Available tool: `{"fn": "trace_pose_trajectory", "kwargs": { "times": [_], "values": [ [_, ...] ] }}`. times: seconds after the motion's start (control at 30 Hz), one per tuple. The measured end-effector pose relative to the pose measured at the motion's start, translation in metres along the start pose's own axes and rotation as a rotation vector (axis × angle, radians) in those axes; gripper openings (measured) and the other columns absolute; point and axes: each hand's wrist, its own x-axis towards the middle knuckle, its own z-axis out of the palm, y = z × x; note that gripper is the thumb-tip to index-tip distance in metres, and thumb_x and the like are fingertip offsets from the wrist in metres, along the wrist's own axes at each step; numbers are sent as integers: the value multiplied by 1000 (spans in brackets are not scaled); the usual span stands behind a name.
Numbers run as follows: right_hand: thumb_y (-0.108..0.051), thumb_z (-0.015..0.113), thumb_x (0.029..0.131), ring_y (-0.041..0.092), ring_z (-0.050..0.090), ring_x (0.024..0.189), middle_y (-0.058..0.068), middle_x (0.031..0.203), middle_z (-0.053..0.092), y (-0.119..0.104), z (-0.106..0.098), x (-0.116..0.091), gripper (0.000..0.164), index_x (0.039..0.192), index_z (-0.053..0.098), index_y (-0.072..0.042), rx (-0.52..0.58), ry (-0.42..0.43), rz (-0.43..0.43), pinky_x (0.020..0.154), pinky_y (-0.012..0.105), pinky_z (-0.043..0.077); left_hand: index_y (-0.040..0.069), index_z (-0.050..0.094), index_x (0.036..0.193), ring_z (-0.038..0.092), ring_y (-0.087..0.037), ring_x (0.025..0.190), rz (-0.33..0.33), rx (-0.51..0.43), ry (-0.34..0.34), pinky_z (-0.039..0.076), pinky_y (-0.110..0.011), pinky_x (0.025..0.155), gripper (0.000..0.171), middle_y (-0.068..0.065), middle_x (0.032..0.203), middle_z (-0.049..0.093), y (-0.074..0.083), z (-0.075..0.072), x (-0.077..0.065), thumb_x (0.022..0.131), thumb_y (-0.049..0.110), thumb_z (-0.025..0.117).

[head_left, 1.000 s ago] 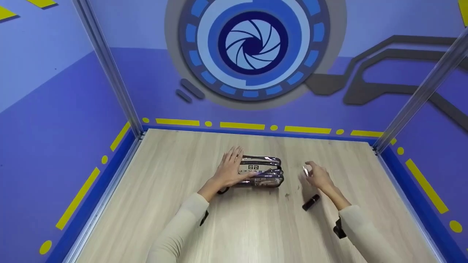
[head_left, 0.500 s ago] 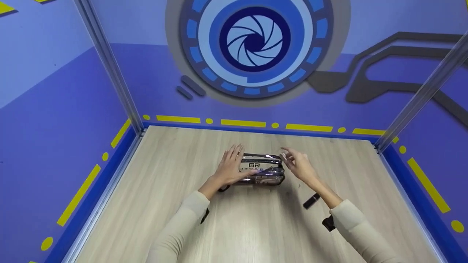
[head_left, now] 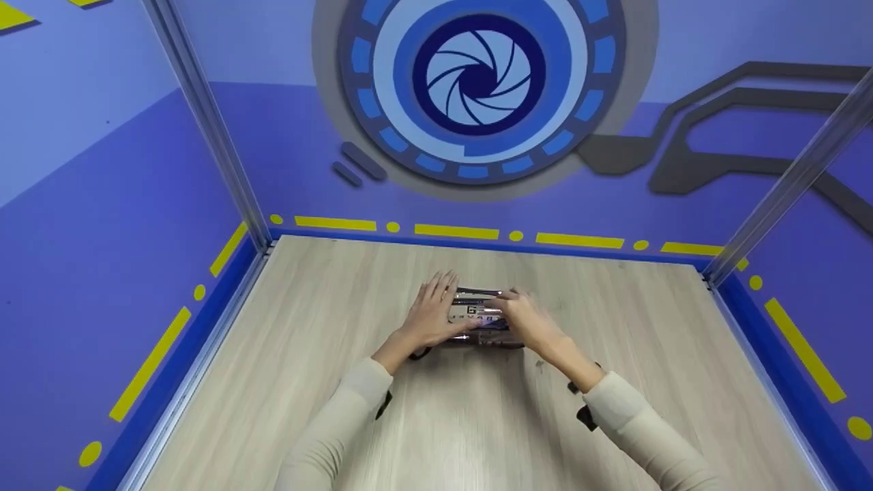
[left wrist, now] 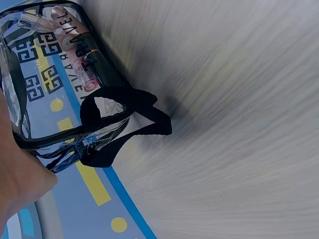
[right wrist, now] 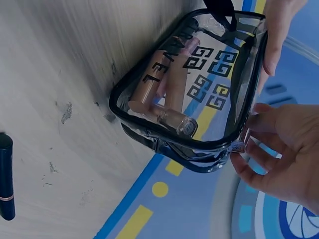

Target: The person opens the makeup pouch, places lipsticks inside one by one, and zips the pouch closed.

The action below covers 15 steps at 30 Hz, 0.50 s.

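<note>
A clear pouch with black trim (head_left: 470, 311) stands on the table. In the right wrist view, black lettering and square logos show on its clear wall, with several cosmetic tubes (right wrist: 172, 89) inside. My left hand (head_left: 431, 315) rests over the pouch's left part, fingers straight and spread, thumb along the front. Over the right part, my right hand (head_left: 528, 320) pinches a small clear tube (right wrist: 239, 146) between thumb and fingers at the pouch's top edge. Most of this tube is hidden by the fingers. A black strap loop (left wrist: 124, 107) sticks out at the left end.
A black tube with a thin metallic band (right wrist: 6, 177) lies on the table, mostly behind the right forearm in the head view. The wooden tabletop (head_left: 327, 286) is bounded by blue panels (head_left: 273, 150) at the back and sides.
My right hand has moved left from beside the pouch to over its right part, bringing the small clear tube along. The left hand has stayed on the pouch.
</note>
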Motion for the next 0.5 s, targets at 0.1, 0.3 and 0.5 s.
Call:
{"fn": "trace_pose_trajectory", "kwargs": {
  "times": [0.1,0.3,0.5],
  "values": [
    [3,77,83,33,68,92,11,102,75,-3,4,3,29,109,79,-10,-70,-28,-22,77,50,58,11,7,166,4,-31,161,-2,9,-4,11,-57,130,110,-9,174,9,-1,2,0,91,80,47],
    [-21,87,75,30,66,80,8,86,67,-7,11,8,14,86,81,-14,-159,-67,-32,69,45,58,9,9,165,6,-31,161,7,14,14,12,-57,130,109,-10,173,11,0,4,0,91,77,51],
    [-6,82,80,25,72,75,6,79,73,-2,15,12,6,78,78,-11,-18,-78,-29,68,42,60,10,9,166,6,-31,161,6,-3,17,11,-56,130,111,-10,174,11,-2,4,2,89,81,47]
  ]
}}
